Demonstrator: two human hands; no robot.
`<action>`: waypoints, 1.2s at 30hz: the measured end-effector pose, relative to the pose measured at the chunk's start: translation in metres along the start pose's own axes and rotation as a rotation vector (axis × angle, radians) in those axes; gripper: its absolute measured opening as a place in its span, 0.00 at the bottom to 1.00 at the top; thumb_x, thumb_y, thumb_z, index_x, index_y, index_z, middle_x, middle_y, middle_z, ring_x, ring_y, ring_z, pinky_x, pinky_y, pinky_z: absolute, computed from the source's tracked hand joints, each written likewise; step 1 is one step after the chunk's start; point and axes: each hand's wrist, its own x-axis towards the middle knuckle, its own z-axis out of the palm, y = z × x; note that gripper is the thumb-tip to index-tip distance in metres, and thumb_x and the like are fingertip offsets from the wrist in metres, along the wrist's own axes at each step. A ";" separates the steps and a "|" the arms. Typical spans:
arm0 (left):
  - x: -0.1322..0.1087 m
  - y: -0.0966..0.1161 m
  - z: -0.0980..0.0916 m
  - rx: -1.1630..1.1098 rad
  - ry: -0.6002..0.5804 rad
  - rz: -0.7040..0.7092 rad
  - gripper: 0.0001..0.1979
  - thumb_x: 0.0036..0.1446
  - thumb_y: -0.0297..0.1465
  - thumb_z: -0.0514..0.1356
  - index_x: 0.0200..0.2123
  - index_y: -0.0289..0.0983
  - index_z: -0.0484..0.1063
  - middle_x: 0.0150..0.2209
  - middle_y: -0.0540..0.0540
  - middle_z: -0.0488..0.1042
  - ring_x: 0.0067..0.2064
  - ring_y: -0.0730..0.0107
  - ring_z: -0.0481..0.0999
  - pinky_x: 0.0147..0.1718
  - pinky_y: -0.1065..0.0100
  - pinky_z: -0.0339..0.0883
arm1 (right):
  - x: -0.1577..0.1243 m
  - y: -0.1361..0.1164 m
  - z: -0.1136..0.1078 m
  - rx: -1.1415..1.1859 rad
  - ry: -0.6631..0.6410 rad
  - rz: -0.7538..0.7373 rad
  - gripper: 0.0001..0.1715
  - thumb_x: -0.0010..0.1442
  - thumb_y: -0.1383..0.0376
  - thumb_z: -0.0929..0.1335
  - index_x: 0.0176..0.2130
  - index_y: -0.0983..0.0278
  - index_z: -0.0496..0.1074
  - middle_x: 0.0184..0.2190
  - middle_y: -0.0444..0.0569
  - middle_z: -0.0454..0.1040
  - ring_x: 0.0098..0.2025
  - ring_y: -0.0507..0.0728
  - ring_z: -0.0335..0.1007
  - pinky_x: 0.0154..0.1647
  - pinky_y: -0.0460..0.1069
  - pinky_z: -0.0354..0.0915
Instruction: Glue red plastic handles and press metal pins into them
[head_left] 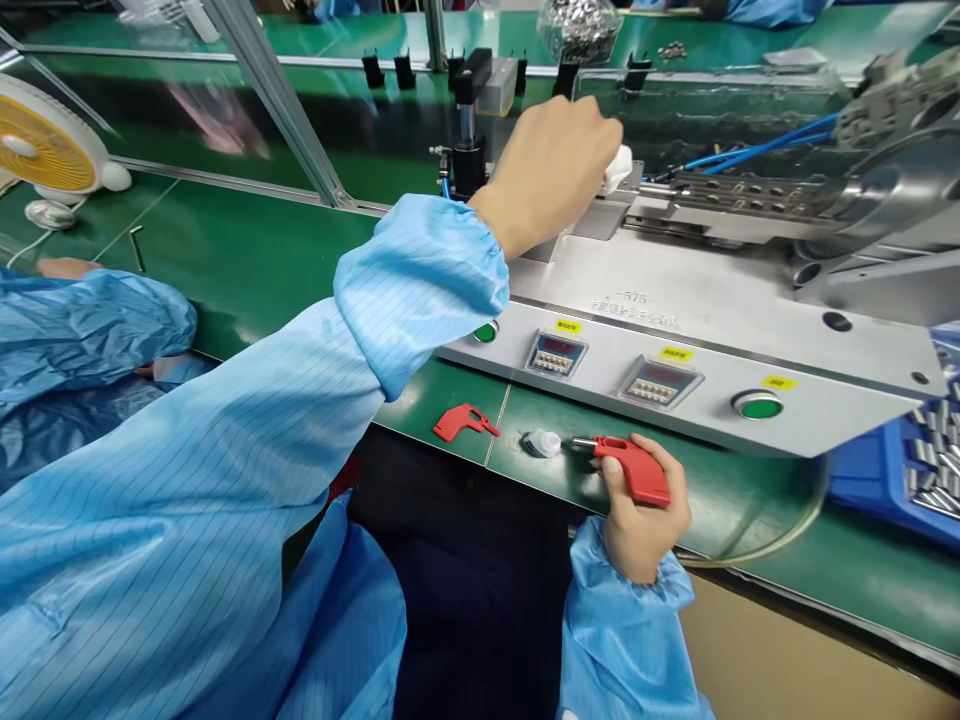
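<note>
The fingers of the left hand (pixel 551 170) are curled over a small white part (pixel 617 168), pinching it against the metal fixture (pixel 720 195) at the upper deck of the machine, toward 12 o'clock in the view. The right hand (pixel 643 510) is closed around a red pistol-shaped tool (pixel 634 468), whose metal tip points toward 9 o'clock and lies just beside a small white cap (pixel 541 443) on the green bench (pixel 247 260). A second red tool (pixel 463 423) lies loose on the bench at 9 o'clock of the cap, apart from both hands. Directly beyond the right hand, at 12 o'clock, stands the sloped control panel (pixel 697 385): two digital readouts (pixel 556 354), each under a yellow label whose print is too small to read, and green round buttons, one of them (pixel 757 405) at the right end. The grey deck above bears the number "575" (pixel 632 298) over a line of characters that cannot be read. Blue hoses (pixel 757 148) run toward 2 o'clock. A blue tray (pixel 874 470) of small metal cylinders sits at 3 o'clock. A yellow desk fan (pixel 45 145) stands at 10 o'clock. Both forearms wear blue striped sleeves (pixel 420 275).
</note>
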 end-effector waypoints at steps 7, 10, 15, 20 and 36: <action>0.002 -0.034 0.009 -0.049 0.021 0.050 0.12 0.73 0.29 0.54 0.45 0.32 0.77 0.53 0.34 0.79 0.60 0.46 0.74 0.59 0.52 0.63 | 0.000 0.003 0.000 0.012 -0.003 -0.007 0.33 0.58 0.43 0.77 0.51 0.63 0.77 0.42 0.53 0.80 0.40 0.63 0.80 0.49 0.58 0.73; 0.003 -0.042 0.012 -0.085 0.047 0.176 0.13 0.71 0.25 0.52 0.39 0.33 0.77 0.45 0.39 0.77 0.57 0.53 0.75 0.57 0.55 0.63 | 0.001 0.008 0.001 0.018 0.021 -0.007 0.34 0.58 0.43 0.77 0.52 0.64 0.77 0.40 0.52 0.80 0.37 0.62 0.79 0.47 0.58 0.73; 0.012 -0.046 0.023 -0.160 0.085 0.250 0.11 0.67 0.23 0.55 0.37 0.39 0.77 0.42 0.43 0.76 0.54 0.54 0.76 0.52 0.55 0.66 | 0.004 0.014 0.003 0.036 0.039 -0.029 0.35 0.56 0.42 0.78 0.51 0.64 0.78 0.39 0.51 0.80 0.33 0.60 0.78 0.41 0.57 0.73; 0.015 -0.042 0.031 -0.171 0.151 0.114 0.09 0.70 0.28 0.56 0.40 0.37 0.76 0.52 0.37 0.78 0.60 0.44 0.74 0.55 0.50 0.63 | 0.004 0.014 0.005 0.051 0.051 -0.043 0.34 0.55 0.43 0.79 0.50 0.64 0.78 0.37 0.50 0.80 0.31 0.59 0.78 0.38 0.55 0.73; 0.010 -0.044 0.025 -0.023 0.098 0.199 0.18 0.69 0.22 0.51 0.52 0.31 0.79 0.53 0.38 0.75 0.63 0.48 0.74 0.57 0.53 0.66 | 0.005 0.010 0.008 0.064 0.049 -0.070 0.33 0.54 0.44 0.80 0.49 0.63 0.78 0.34 0.49 0.80 0.30 0.60 0.78 0.36 0.56 0.73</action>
